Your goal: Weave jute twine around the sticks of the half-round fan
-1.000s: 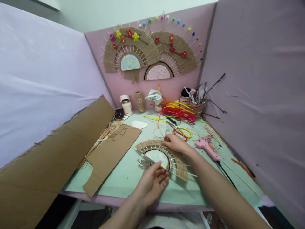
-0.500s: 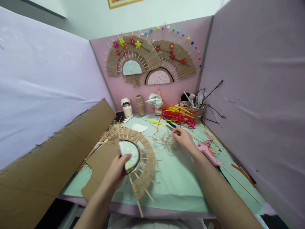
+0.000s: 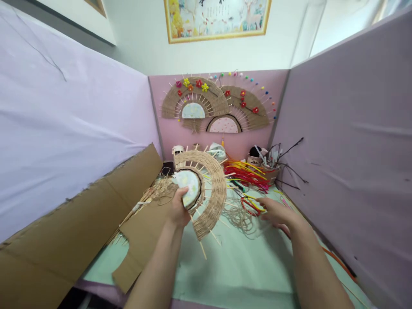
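My left hand (image 3: 180, 207) is closed on a woven twine fan (image 3: 219, 184) and holds it raised above the table. The thumb lies on the fan's half-round panel of pale floral cloth (image 3: 189, 182); the other fingers are mostly hidden behind it. Thin sticks poke out past the woven band. Over the right part of the table, my right hand (image 3: 273, 212) has its fingers apart, beside scissors (image 3: 247, 205) with red and yellow handles. Whether the fingertips touch the handle I cannot tell. Loose twine (image 3: 240, 219) lies tangled between the fan and my right hand.
Cut cardboard (image 3: 146, 236) lies left, beside a tall cardboard sheet (image 3: 80, 210). Red, orange and yellow craft stems (image 3: 247, 174) lie at the back, near a container of twigs (image 3: 272, 171). Two decorated fans (image 3: 199, 96) hang on the pink back panel.
The fan in my left hand has risen and moved away from me. My right hand has shifted right off the twine, baring the scissors' handles. The camera view has tilted up.
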A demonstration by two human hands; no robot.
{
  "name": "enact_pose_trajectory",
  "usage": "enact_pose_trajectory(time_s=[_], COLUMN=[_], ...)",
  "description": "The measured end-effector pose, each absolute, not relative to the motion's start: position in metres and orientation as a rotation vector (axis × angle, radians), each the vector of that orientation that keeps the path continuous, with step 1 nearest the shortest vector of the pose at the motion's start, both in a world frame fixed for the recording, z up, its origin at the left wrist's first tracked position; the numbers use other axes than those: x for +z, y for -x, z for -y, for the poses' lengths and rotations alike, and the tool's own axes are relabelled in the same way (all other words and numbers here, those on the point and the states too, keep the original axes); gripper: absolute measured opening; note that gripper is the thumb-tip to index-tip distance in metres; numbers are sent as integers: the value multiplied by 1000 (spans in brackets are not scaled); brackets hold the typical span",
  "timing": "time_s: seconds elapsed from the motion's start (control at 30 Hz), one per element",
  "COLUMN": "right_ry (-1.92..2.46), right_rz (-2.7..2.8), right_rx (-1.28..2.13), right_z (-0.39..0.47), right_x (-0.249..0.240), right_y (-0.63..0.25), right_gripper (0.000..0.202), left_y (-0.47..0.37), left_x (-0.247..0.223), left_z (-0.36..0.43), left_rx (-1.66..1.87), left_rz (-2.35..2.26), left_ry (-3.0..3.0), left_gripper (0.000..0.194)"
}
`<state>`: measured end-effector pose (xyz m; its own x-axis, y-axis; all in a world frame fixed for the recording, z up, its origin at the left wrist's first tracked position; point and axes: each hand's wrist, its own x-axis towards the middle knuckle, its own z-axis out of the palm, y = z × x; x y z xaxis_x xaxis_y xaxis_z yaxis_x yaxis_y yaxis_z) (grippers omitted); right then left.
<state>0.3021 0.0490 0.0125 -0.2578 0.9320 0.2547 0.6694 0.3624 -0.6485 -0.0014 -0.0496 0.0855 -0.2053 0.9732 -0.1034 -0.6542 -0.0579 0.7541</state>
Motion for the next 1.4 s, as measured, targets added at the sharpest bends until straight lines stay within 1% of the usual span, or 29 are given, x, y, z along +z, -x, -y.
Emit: enact_pose_trajectory(time_s=[0.07,0.13,0.17,0.27,0.37,0.47,0.53,0.57,0.73,0.83,1.0,1.2,1.4], right_ry=[1529,1388,1275,870,607,644,724,736,643,692,750,755,753], right_rz=[2040,1975,1899,1693,1591,1619,1685,1713,1687,1695,1840,1862,1854], right_rx=[564,536,550,810,1033,1209,1289,1319,1403,1341,986,926,780], right_z=[-42,-34,-31,-27,-36,-51,-62,-67,-85,-92,-96,-86,-80], right_x=[36,60,69,82,80,82,88,92,96,91,92,98,104], right_y=[-308,-299,-289,-242,-193,-160,-147,-143,-138,-143,-158,-170,-174], right_gripper=[40,35,36,43,54,73,77,74,44,35,31,36,33], left_y=[0,-1,0,2,7,15,20,21,18,15,14,16,17], left_x=[77,64,57,39,29,24,23,23,27,29,27,22,21], left_z=[40,39,40,48,53,49,46,44,36,33,29,26,28], left_rx=[1567,1543,1533,1453,1380,1381,1424,1451,1648,1692,1800,1879,1897], left_rz=[-746,-729,-734,-740,-743,-755,-753,-747,-673,-642,-711,-771,-797], left_ry=[-561,-564,-556,-549,-532,-502,-495,-496,-479,-469,-459,-402,-416], left_gripper=[31,29,29,31,29,28,28,28,31,33,26,20,17])
